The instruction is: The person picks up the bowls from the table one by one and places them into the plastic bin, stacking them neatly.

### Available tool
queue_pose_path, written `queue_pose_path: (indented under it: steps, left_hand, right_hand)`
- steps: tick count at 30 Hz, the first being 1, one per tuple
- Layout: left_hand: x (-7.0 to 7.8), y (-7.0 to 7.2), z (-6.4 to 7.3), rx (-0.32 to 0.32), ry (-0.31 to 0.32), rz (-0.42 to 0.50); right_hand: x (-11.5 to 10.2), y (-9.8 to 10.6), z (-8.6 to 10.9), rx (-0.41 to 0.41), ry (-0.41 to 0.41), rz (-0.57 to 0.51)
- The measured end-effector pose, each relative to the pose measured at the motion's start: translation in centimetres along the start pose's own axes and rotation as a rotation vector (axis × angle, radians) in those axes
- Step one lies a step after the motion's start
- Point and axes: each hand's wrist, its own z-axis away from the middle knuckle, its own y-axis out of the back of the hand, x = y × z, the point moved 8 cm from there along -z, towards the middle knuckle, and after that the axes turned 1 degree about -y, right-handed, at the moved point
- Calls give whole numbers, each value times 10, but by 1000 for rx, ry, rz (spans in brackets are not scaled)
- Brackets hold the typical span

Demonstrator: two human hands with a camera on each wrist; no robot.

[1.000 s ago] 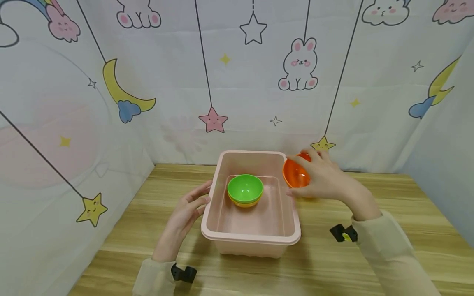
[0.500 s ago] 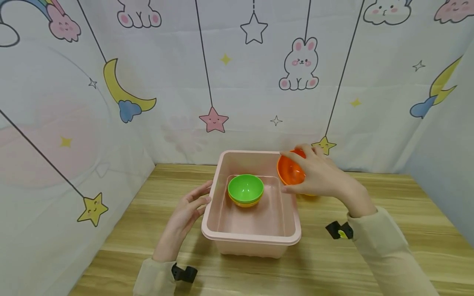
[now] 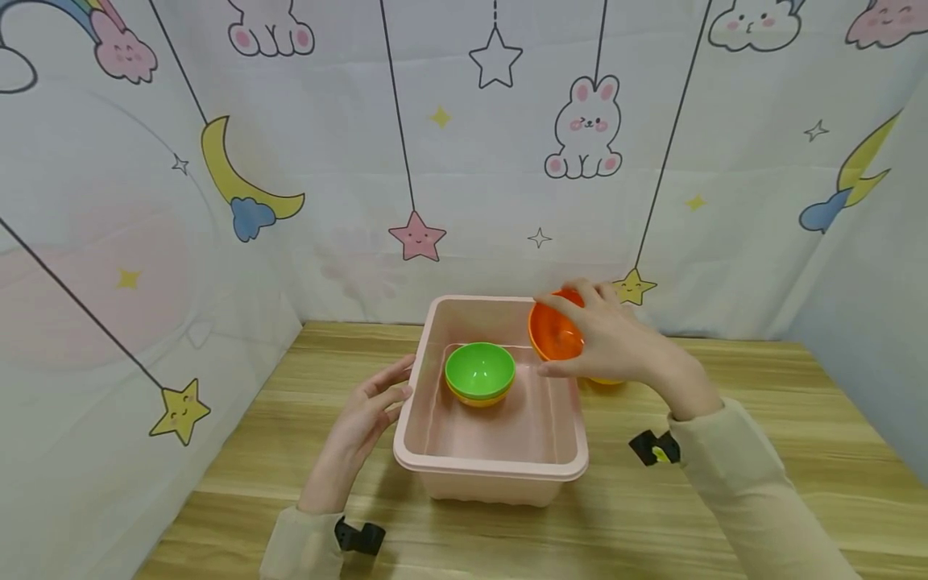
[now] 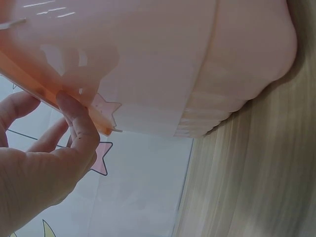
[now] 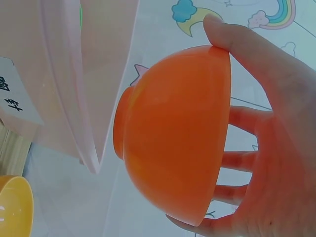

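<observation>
Right hand grips an orange bowl at pink tub's far right corner; loosely spread left hand touches its left rim.

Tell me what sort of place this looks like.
Probably a small tabletop recording setup, though I can't be certain: there's a wood-grain table, a white fabric backdrop printed with cartoon rabbits, and black wrist-worn devices.

one pink bin. four bowls show: inside it, one green bowl over one yellow-orange bowl; from the bin's centre, one orange bowl at one o'clock and one yellow bowl at three. two hands: the left hand at nine, the right hand at two. two sleeves, two black wrist clips.
</observation>
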Motion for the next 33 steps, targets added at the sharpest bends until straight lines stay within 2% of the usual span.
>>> queue_pose_path:
  steps: [13, 33]
  left_hand:
    - [-1, 1, -1, 14, 12, 9]
    - [-2, 2, -1, 14, 4, -3]
  right_hand:
    - [-7, 1, -9, 20, 17, -11]
    - [-21, -6, -25, -34, 52, -4]
